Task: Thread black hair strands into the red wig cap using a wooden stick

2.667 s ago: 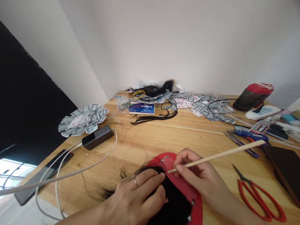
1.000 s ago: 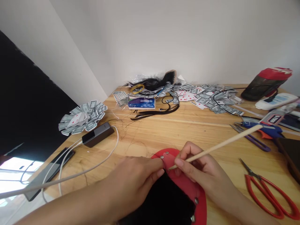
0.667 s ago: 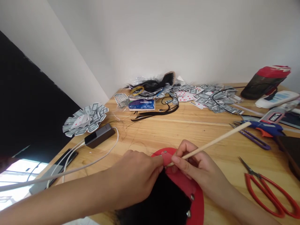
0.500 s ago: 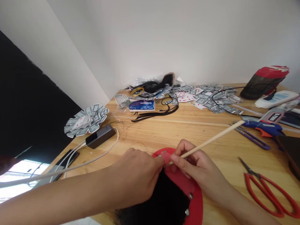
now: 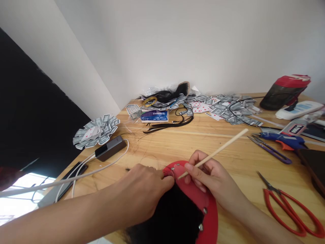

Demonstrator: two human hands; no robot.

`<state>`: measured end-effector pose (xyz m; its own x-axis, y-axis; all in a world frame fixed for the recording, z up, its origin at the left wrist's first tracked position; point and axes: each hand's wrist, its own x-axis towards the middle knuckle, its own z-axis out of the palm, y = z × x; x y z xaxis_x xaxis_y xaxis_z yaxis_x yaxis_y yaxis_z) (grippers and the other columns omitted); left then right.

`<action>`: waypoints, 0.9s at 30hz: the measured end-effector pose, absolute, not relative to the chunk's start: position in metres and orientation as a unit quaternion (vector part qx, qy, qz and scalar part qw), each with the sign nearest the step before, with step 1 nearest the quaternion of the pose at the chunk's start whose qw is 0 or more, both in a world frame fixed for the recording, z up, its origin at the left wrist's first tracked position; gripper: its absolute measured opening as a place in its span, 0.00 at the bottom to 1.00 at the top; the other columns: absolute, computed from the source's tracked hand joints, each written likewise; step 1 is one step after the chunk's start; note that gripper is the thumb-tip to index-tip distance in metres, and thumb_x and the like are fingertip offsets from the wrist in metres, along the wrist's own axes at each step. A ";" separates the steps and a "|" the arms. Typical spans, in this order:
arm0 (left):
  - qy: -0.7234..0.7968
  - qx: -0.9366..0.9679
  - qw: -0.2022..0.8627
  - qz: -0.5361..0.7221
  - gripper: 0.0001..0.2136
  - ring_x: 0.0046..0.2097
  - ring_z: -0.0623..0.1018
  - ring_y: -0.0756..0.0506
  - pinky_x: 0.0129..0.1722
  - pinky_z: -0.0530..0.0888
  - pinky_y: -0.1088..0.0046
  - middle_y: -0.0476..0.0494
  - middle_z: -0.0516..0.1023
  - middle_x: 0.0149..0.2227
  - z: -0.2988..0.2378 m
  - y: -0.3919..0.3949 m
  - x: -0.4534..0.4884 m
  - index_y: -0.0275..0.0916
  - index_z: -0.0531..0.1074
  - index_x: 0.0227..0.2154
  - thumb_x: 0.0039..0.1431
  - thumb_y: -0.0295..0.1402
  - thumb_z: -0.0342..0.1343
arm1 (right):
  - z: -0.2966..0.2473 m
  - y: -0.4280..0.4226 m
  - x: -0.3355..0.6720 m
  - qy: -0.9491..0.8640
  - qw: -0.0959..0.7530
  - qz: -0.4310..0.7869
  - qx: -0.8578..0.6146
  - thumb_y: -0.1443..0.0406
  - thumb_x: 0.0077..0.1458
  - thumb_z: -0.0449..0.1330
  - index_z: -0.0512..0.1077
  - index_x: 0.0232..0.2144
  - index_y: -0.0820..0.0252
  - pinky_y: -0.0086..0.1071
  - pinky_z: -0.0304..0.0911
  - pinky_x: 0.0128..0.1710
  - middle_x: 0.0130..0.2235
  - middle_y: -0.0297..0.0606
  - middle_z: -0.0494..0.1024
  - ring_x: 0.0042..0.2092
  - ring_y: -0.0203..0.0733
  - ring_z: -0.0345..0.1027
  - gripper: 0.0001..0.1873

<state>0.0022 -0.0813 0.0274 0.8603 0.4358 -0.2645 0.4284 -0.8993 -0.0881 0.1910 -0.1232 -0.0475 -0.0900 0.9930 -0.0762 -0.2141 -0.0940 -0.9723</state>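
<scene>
Black hair (image 5: 165,217): lying across a red studded board (image 5: 209,222), at the near edge of the counter (image 5: 223,149).
Left hand (image 5: 141,186): curled narrow, pinching the board's raised top edge.
Right hand (image 5: 208,176): closed around a wooden stick (image 5: 218,152), its tip at that edge.
Risk: the tip could slip and snag hair, or a loosened pinch could let the edge spring back.
Beside: red-handled scissors (image 5: 284,213), a glue gun (image 5: 281,137).
Far: scattered playing cards (image 5: 203,107).
</scene>
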 end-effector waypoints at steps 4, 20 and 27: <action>-0.176 -0.981 0.052 0.057 0.13 0.24 0.73 0.47 0.19 0.61 0.72 0.50 0.73 0.27 0.018 -0.084 -0.021 0.42 0.65 0.29 0.47 0.15 0.52 | -0.046 -0.123 0.190 -0.439 0.507 0.586 -0.455 0.49 0.54 0.64 0.62 0.27 0.57 0.26 0.46 0.21 0.22 0.30 0.75 0.20 0.30 0.52 0.21; -0.124 -0.859 -0.412 -0.277 0.15 0.39 0.84 0.46 0.38 0.78 0.75 0.39 0.85 0.37 -0.029 -0.058 -0.026 0.37 0.76 0.42 0.71 0.35 0.44 | -0.052 -0.123 0.198 -0.493 0.456 0.590 -0.448 0.50 0.62 0.58 0.63 0.31 0.58 0.28 0.44 0.23 0.26 0.30 0.72 0.23 0.31 0.51 0.18; -0.144 -0.787 -0.508 -0.319 0.16 0.33 0.83 0.48 0.33 0.77 0.78 0.39 0.85 0.33 -0.050 -0.055 -0.025 0.36 0.77 0.37 0.71 0.36 0.46 | -0.055 -0.132 0.203 -0.525 0.456 0.566 -0.442 0.51 0.64 0.55 0.65 0.31 0.54 0.30 0.55 0.31 0.31 0.32 0.68 0.32 0.37 0.60 0.16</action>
